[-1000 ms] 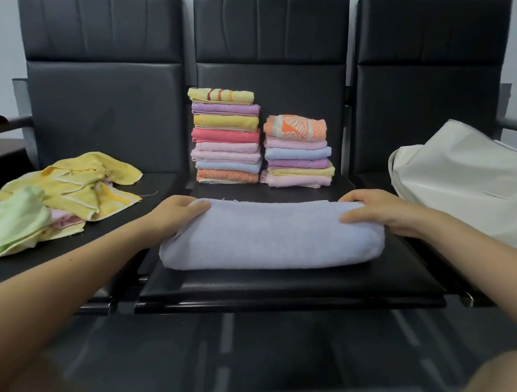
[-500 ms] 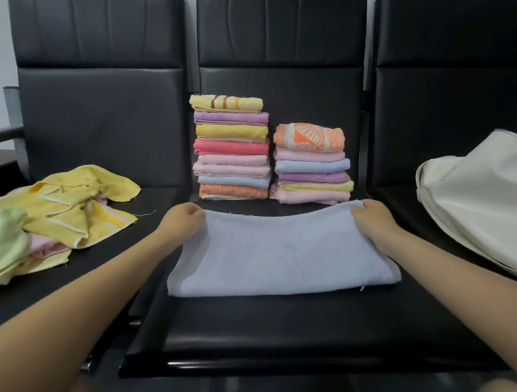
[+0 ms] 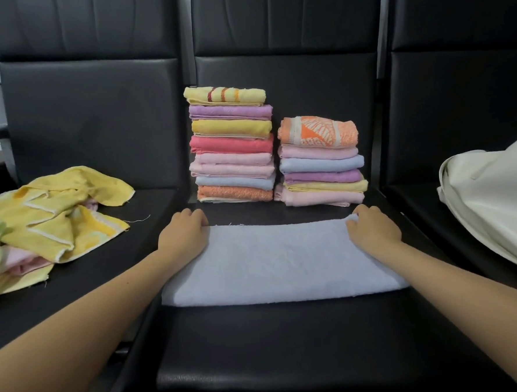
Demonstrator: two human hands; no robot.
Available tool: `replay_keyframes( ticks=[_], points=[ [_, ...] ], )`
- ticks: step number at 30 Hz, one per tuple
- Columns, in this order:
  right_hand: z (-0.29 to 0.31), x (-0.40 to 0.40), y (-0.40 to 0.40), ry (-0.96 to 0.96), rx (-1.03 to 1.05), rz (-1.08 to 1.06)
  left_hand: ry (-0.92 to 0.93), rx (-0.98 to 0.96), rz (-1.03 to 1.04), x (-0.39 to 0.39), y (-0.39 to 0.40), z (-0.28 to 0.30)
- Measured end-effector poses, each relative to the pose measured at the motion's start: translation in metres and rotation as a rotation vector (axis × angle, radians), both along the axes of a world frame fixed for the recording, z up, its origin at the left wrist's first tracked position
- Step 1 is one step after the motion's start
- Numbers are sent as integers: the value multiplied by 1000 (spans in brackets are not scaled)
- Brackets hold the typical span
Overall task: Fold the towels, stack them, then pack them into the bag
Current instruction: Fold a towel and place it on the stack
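Observation:
A pale lavender towel point(image 3: 279, 261) lies folded flat across the middle black seat point(image 3: 290, 345). My left hand point(image 3: 184, 233) grips its far left corner with curled fingers. My right hand point(image 3: 372, 228) grips the far right corner, where the cloth bunches slightly. Behind the towel stand two stacks of folded towels: a taller one point(image 3: 231, 149) topped by a striped yellow towel, and a shorter one point(image 3: 320, 161) topped by an orange patterned towel. A white bag point(image 3: 493, 199) lies on the right seat.
A loose pile of unfolded yellow, green and pink towels point(image 3: 56, 220) covers the left seat. Tall black seat backs point(image 3: 286, 73) rise right behind the stacks. The front half of the middle seat is bare.
The towel's upper layer has been carried away from me and laid flat. Both hands moved from the rolled front edge to the far corners. The view has come closer.

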State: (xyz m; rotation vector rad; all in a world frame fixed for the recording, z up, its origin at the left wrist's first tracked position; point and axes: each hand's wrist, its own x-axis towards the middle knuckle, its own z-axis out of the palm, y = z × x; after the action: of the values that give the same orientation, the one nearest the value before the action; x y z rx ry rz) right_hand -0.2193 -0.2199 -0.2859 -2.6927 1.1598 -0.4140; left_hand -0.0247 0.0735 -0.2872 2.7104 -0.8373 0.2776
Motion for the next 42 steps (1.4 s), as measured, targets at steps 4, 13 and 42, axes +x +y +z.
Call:
replay_keyframes(
  ticks=[4, 13, 42],
  points=[
    [4, 1, -3, 8, 87, -10, -189, 145, -29, -18, -10, 11],
    [32, -37, 14, 123, 350, -13, 83, -26, -374, -105, -61, 10],
    [16, -6, 100, 80, 192, 456, 287, -385, -210, -111, -54, 23]
  ],
)
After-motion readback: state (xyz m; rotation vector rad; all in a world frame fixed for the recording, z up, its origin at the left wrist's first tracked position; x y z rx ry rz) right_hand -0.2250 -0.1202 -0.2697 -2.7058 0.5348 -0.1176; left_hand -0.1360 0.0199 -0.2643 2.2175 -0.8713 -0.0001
